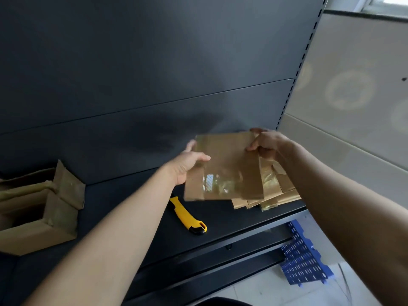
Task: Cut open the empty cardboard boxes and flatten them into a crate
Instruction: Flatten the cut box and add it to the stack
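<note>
A flattened brown cardboard box (229,166) with clear tape on it is held just above the dark shelf (136,199). My left hand (187,164) grips its left edge, thumb on top. At the far right corner my right hand (267,143) pinches the cardboard. Under it, to the right, lies a stack of flattened boxes (278,191). A yellow and black utility knife (187,216) lies on the shelf near the front, untouched.
An open cardboard box (37,206) with raised flaps stands at the left of the shelf. A blue perforated crate (302,255) sits on the tiled floor below right. The dark back panel rises behind the shelf; a beige wall is at the right.
</note>
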{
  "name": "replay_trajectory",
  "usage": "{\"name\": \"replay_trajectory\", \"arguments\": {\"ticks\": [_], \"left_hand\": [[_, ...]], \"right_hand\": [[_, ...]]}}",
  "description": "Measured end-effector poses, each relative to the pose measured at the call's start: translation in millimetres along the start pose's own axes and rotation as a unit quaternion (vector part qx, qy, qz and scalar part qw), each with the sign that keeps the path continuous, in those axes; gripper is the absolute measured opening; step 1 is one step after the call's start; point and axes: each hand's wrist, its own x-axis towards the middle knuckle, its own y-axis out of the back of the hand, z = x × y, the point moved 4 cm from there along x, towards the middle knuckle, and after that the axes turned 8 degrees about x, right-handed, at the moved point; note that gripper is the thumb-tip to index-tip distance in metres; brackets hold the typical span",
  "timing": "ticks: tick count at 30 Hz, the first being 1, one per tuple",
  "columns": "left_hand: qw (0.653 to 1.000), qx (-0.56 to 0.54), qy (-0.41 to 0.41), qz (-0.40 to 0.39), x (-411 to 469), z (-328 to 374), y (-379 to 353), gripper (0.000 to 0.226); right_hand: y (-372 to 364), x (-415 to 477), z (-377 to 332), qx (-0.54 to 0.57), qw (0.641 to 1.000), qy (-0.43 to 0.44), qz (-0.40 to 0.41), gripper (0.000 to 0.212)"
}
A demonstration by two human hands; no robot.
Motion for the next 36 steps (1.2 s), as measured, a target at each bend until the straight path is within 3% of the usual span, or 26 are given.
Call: {"name": "replay_trajectory", "arguments": {"ticks": [2, 5, 7, 11, 14, 16, 20, 23, 26, 28, 30, 32, 33, 34, 36], "left_hand": [[0.998, -0.054, 0.028, 0.021, 4, -11, -7, 0.087], [0.994, -0.044, 0.051, 0.087, 15, -20, -17, 0.054], [0.99, -0.032, 0.049, 0.13, 23, -24, -26, 0.035], [0.985, 0.101, 0.076, 0.117, 29, -37, -43, 0.03], [0.945, 0.289, 0.069, 0.134, 23, -46, -40, 0.055], [0.933, 0.329, 0.045, 0.138, 20, -46, -32, 0.065], [0.925, 0.346, -0.012, 0.159, 6, -39, -1, 0.054], [0.907, 0.364, -0.039, 0.208, -14, -32, 37, 0.04], [0.876, 0.387, -0.045, 0.284, -42, -31, 88, 0.033], [0.845, 0.413, -0.04, 0.339, -66, -34, 123, 0.03], [0.772, 0.483, -0.027, 0.413, -94, -41, 157, 0.03], [0.679, 0.551, 0.008, 0.485, -123, -53, 187, 0.034], [0.651, 0.559, 0.033, 0.512, -136, -61, 200, 0.038], [0.643, 0.55, 0.062, 0.529, -146, -70, 212, 0.043], [0.666, 0.513, 0.124, 0.527, -160, -88, 233, 0.053]], "right_hand": [[2, 3, -2, 0.006, 0.999, 0.026, 0.027, 0.074], [5, 3, 0, -0.136, 0.98, 0.085, 0.116, 0.053], [3, 6, 13, -0.239, 0.963, 0.042, 0.113, 0.044], [8, 12, 34, -0.465, 0.874, 0.028, 0.138, 0.06], [11, 14, 53, -0.527, 0.83, -0.006, 0.182, 0.059], [6, 15, 55, -0.565, 0.799, -0.029, 0.205, 0.065], [-31, 14, 34, -0.616, 0.758, 0.036, 0.211, 0.072], [-84, 10, 23, -0.643, 0.737, 0.127, 0.163, 0.065], [-150, 4, 33, -0.629, 0.747, 0.203, 0.067, 0.049], [-189, 2, 53, -0.619, 0.759, 0.203, -0.004, 0.043], [-217, 0, 79, -0.617, 0.766, 0.171, -0.062, 0.038], [-231, -2, 106, -0.641, 0.753, 0.121, -0.089, 0.039], [-234, -2, 119, -0.659, 0.741, 0.089, -0.09, 0.042], [-234, -2, 130, -0.679, 0.726, 0.056, -0.087, 0.046], [-232, -3, 149, -0.711, 0.698, 0.005, -0.085, 0.05]]}}
